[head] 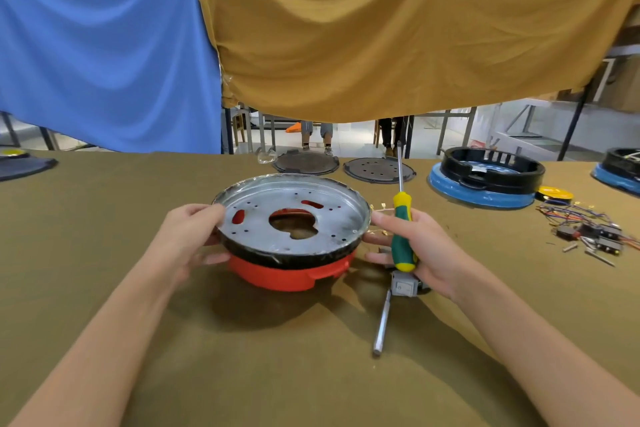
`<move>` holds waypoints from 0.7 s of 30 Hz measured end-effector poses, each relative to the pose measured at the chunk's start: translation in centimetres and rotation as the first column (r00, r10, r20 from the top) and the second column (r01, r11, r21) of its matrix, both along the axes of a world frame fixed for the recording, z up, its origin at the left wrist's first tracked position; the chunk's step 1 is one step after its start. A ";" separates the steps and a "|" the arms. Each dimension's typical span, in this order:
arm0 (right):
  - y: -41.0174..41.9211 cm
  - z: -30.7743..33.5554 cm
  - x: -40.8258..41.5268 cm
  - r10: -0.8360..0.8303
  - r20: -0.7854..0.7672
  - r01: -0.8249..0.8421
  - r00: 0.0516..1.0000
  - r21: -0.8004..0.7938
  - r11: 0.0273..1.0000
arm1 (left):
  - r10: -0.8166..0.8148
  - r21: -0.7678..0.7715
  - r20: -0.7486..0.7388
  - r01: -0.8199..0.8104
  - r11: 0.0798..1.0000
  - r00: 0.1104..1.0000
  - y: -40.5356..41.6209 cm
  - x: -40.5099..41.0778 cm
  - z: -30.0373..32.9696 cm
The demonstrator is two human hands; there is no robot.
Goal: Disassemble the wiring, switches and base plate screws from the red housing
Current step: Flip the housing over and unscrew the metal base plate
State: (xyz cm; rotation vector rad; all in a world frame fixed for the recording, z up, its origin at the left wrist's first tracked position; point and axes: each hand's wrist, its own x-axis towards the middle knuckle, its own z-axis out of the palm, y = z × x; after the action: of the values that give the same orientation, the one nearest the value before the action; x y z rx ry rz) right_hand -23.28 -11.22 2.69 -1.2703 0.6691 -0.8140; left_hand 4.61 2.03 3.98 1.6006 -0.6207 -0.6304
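I have the red housing (289, 272) at the centre of the table (138, 340), lifted slightly at its near edge as far as I can judge. The metal base plate (294, 218) sits on top of it inside a black rim.

My left hand (188, 236) grips the left rim of the plate, thumb on top, fingers curled underneath. My right hand (412, 246) holds the green and yellow screwdriver (402, 229) against the palm, shaft pointing up and far, while its fingertips touch the right rim.

Status, as I judge it:
- Wiring and switches: a heap of loose wires and switches (588, 229) lies well to the right, so this step looks largely done.
- A grey switch block (403, 284) lies just beneath my right hand, beside a metal rod (382, 326).
- Base plate: the screw holes I can see appear open, though I cannot confirm all of them. Lifting the plate off looks like the remaining step.

Further housings with blue bases (485, 180) stand on the far right
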 end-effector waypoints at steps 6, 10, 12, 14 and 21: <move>0.2 -0.4 0.4 -0.119 -0.027 0.118 0.993 -0.043 0.992 | -0.059 0.213 0.063 0.044 0.976 0.996 -0.5 1.1 -0.9; 0.4 -0.5 0.8 -0.160 -0.040 0.157 0.986 -0.064 0.986 | -0.039 0.101 0.001 0.039 0.994 0.999 -1.4 0.8 -1.3; 0.5 -0.4 0.8 -0.165 -0.007 0.164 0.986 -0.064 0.984 | -0.046 0.055 -0.004 0.046 0.997 0.999 -1.2 0.9 -1.2; 0.5 -0.4 0.7 -0.172 0.023 0.173 0.985 -0.062 0.983 | -0.036 0.018 0.018 0.036 0.999 0.999 -0.8 0.9 -0.8; 0.0 -0.4 0.0 -0.216 -0.018 0.213 0.976 -0.098 0.972 | -0.063 0.130 0.064 0.055 0.990 0.996 -0.1 0.8 -0.6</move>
State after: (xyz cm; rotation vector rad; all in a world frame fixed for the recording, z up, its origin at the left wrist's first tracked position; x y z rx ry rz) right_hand -23.23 -11.26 2.33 -1.3119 0.8081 -1.0170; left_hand 5.38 1.97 3.39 1.7346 -0.6919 -0.6729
